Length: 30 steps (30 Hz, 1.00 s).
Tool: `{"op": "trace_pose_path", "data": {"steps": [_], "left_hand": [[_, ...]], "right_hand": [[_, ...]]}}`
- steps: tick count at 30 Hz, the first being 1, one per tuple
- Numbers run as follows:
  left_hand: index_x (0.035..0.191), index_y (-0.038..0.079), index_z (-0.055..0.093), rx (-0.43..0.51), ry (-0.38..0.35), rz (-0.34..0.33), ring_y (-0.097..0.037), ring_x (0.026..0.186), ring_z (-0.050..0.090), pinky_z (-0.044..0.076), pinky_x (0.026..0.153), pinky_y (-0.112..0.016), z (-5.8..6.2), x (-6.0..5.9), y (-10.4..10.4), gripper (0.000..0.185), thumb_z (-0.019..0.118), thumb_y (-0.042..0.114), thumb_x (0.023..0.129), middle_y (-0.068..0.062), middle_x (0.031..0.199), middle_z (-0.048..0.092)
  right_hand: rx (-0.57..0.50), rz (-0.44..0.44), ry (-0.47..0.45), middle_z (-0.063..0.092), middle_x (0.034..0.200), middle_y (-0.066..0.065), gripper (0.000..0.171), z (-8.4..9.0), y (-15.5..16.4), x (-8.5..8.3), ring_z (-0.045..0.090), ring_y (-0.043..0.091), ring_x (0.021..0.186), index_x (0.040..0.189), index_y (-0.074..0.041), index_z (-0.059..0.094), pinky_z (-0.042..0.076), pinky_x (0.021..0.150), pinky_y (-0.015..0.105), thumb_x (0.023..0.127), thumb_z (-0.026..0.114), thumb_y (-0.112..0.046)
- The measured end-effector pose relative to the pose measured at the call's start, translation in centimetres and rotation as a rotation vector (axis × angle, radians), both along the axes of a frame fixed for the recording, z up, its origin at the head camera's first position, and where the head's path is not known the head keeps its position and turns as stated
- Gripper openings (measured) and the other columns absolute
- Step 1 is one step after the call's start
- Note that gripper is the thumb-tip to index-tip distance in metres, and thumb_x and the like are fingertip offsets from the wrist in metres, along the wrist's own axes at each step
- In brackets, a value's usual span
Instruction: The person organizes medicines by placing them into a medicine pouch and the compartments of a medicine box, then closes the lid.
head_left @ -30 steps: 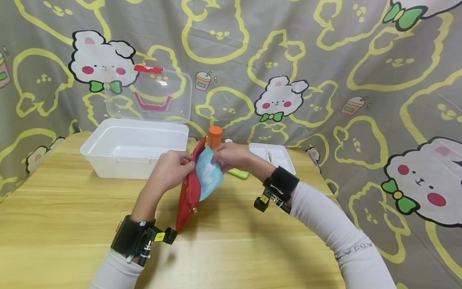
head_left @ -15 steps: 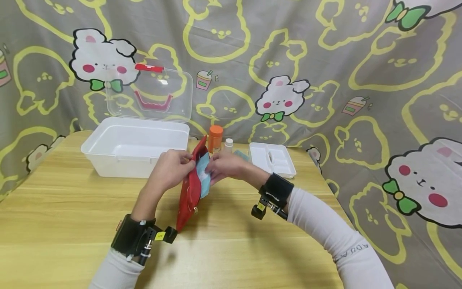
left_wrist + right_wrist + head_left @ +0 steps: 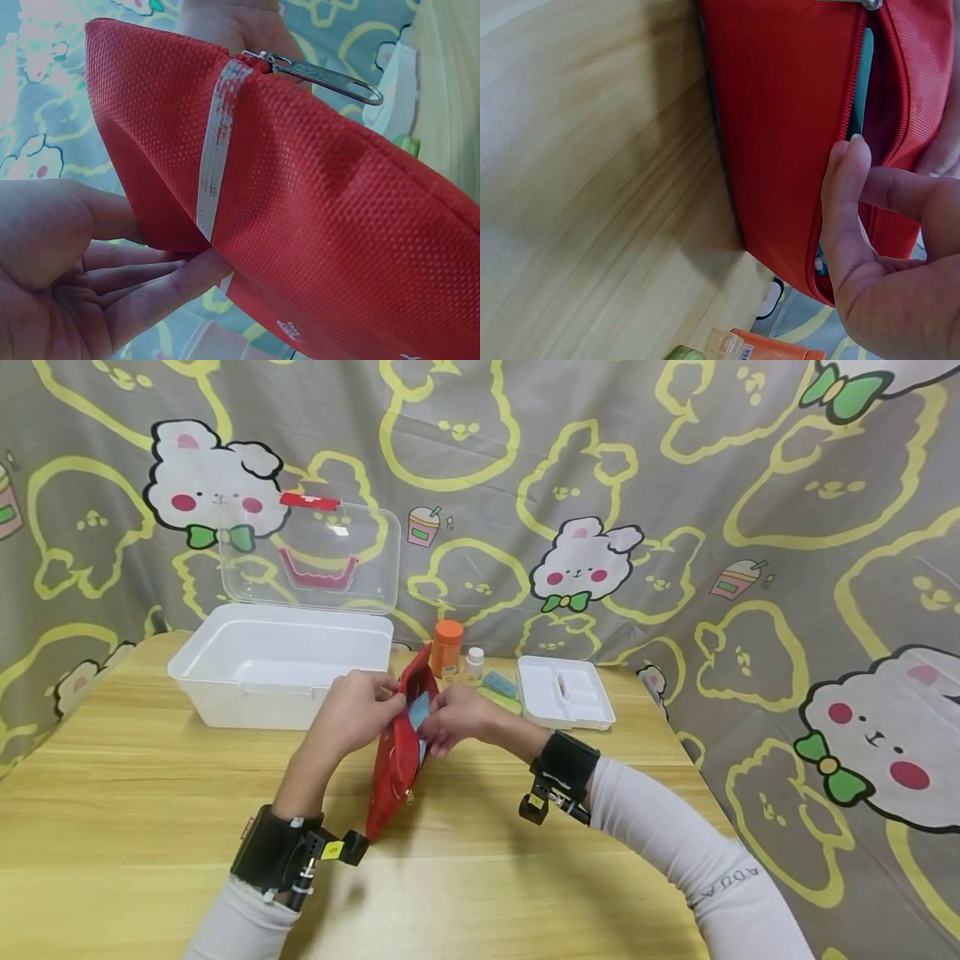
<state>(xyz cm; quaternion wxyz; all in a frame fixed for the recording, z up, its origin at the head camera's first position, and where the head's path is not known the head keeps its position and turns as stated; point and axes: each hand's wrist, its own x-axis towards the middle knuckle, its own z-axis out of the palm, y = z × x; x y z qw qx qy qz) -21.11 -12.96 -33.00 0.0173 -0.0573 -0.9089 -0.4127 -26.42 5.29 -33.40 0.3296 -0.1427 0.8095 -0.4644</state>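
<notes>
A red zippered pouch (image 3: 392, 768) is held tilted over the wooden table, its mouth toward the right. My left hand (image 3: 358, 710) pinches the pouch's upper edge; the left wrist view shows thumb and fingers on the red fabric (image 3: 322, 195), below a metal zipper pull (image 3: 326, 79). At the mouth, my right hand (image 3: 457, 717) pinches a light-blue packet (image 3: 419, 710), most of which is inside the pouch. In the right wrist view the packet's edge (image 3: 864, 82) shows between the zipper sides, with the right thumb along the near side and a finger reaching into the opening.
An open white-walled box (image 3: 262, 714) with a raised transparent lid (image 3: 360, 543) stands at the back left. Behind the hands are an orange bottle (image 3: 447, 652), a small white-capped bottle (image 3: 475, 665), a blue item (image 3: 499, 683) and a white divided tray (image 3: 536, 693). A patterned curtain hangs behind the table.
The right hand has moved left and down toward the pouch, and the light-blue packet has slid in from mostly outside to mostly hidden. The left hand keeps its hold.
</notes>
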Motion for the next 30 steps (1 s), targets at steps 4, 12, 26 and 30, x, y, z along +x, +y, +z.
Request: {"op": "trace_pose_path", "data": {"steps": [4,12,26,30], "left_hand": [[0.122,-0.002,0.069,-0.001,0.000,-0.003,-0.019,0.067,0.068,0.056,0.057,-0.025,0.02,0.03,0.01,0.031,0.059,0.015,0.097,-0.022,0.104,0.075],[0.123,-0.002,0.068,0.003,-0.011,0.000,-0.021,0.069,0.069,0.057,0.058,-0.025,0.10,0.09,0.05,0.032,0.059,0.014,0.097,-0.023,0.107,0.074],[0.122,-0.003,0.069,-0.002,0.003,-0.002,-0.020,0.067,0.068,0.057,0.058,-0.026,0.06,0.08,0.13,0.032,0.059,0.014,0.097,-0.023,0.106,0.074],[0.121,-0.002,0.069,-0.003,0.006,0.002,-0.019,0.068,0.069,0.057,0.058,-0.026,-0.02,0.07,0.13,0.030,0.059,0.014,0.097,-0.023,0.106,0.074]], "right_hand": [[0.046,0.016,0.059,0.066,0.063,0.009,0.014,-0.13,-0.16,0.14,0.065,0.013,0.054,0.079,0.000,0.058,0.061,0.061,0.032,0.093,0.061,0.000],[0.104,0.049,0.151,0.068,0.065,0.008,0.018,-0.65,-0.33,0.05,0.065,0.013,0.053,0.075,-0.001,0.062,0.062,0.061,0.035,0.093,0.062,-0.002],[0.120,0.041,0.182,0.069,0.069,0.010,0.013,-0.64,-0.25,0.20,0.066,0.014,0.055,0.083,0.002,0.065,0.063,0.071,0.043,0.094,0.064,-0.005],[0.115,0.042,0.189,0.068,0.072,0.010,0.014,-0.38,-0.06,-0.09,0.067,0.015,0.056,0.085,0.003,0.067,0.063,0.073,0.046,0.095,0.064,-0.007]]}}
